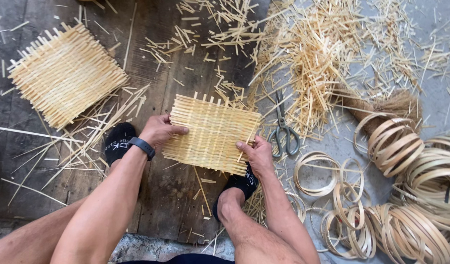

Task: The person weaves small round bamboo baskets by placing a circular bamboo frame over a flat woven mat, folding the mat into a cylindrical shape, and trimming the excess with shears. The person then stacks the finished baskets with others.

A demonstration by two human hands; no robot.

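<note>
A square woven bamboo mat (212, 133) lies on the dark wooden floor between my feet. My left hand (160, 131), with a black band on its wrist, grips the mat's left edge, thumb on top. My right hand (255, 152) holds the mat's lower right corner, fingers curled over the edge. Strip ends stick out along the mat's top and sides.
A second woven mat (66, 73) lies at the upper left. Grey scissors (282, 128) rest right of the held mat. Cut bamboo slivers (313, 49) litter the top right. Coiled bamboo rings (396, 195) pile at the right. My feet in black socks (118, 142) flank the mat.
</note>
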